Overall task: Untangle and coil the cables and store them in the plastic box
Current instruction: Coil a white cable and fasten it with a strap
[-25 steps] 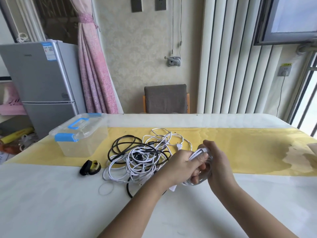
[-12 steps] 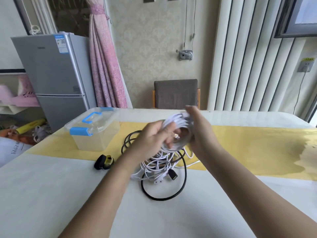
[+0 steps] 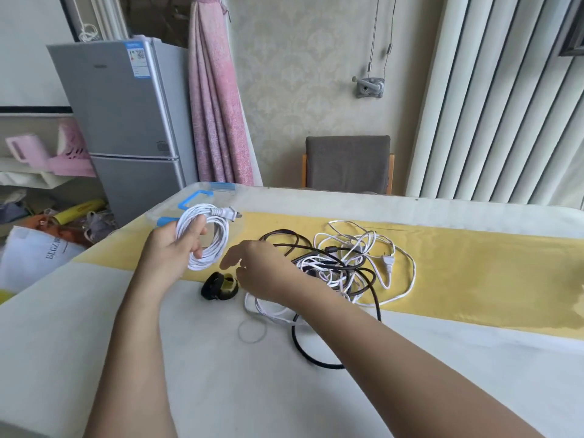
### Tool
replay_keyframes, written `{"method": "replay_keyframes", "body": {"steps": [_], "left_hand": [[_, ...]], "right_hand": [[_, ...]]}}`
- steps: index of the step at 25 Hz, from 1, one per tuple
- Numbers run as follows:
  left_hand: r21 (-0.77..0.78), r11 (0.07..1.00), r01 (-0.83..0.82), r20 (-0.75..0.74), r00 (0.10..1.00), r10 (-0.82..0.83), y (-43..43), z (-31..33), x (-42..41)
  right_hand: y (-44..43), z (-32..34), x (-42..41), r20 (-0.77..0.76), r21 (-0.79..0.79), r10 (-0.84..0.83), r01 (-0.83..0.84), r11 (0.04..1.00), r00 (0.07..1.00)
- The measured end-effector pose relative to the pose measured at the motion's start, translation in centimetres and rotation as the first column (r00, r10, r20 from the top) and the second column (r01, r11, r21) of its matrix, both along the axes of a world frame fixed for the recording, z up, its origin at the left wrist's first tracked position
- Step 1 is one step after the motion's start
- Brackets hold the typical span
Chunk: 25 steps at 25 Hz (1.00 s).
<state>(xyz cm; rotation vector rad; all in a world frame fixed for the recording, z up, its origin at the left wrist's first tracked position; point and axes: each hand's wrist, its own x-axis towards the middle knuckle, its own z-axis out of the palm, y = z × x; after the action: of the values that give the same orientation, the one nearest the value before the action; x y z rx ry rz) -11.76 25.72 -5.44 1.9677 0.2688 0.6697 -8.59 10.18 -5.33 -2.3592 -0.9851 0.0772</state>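
A person's left hand [image 3: 177, 248] closes its grip around a finished coil of white cable [image 3: 205, 238], fingers through the loops and thumb pressed on the outside, the plug [image 3: 229, 213] jutting from the top. The right hand [image 3: 262, 273], which half a second ago was helping steady the same coil, has let go and now reaches down, empty and loosely spread, toward a small black and yellow roll [image 3: 219, 286] lying on the worktop [image 3: 158, 358] just below the coil. What the roll is cannot be told for certain; it looks like a strap or tape for binding.

The shift suggests one cable is wound and awaits tying before it goes into storage. The plastic box [image 3: 202, 200], clear with blue handle and clasp, stands just behind the coil at the far left of the worktop and is partly hidden by it; its lid looks shut, so it would need opening first.

To the right, the tangle of cables [image 3: 341, 263] remains on the yellow runner [image 3: 474, 263], white and black leads knotted together, one black loop trailing toward the near side. Most of the job appears still ahead.

Room is generous: the near worktop is bare but for a faint thin ring [image 3: 252, 330], and the runner's right stretch is open. The left edge of the worktop runs close to the box, so a careless push could send it over.
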Motion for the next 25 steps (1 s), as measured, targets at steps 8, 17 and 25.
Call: {"method": "replay_keyframes", "body": {"steps": [8, 17, 25], "left_hand": [[-0.028, 0.999, -0.022, -0.005, 1.0, 0.022, 0.4, -0.9, 0.2], [-0.072, 0.996, -0.055, 0.099, 0.993, 0.062, -0.1, -0.7, 0.7], [-0.085, 0.996, 0.032, 0.123, 0.992, -0.021, -1.4, -1.0, 1.3]], "right_hand": [[2.4, -4.1, 1.1, 0.122, -0.205, 0.052, -0.026, 0.978, 0.991], [-0.4, -0.7, -0.7, 0.129, 0.16, 0.052, -0.072, 0.984, 0.99], [-4.2, 2.2, -0.3, -0.278, 0.407, 0.191, -0.065, 0.911, 0.941]]}}
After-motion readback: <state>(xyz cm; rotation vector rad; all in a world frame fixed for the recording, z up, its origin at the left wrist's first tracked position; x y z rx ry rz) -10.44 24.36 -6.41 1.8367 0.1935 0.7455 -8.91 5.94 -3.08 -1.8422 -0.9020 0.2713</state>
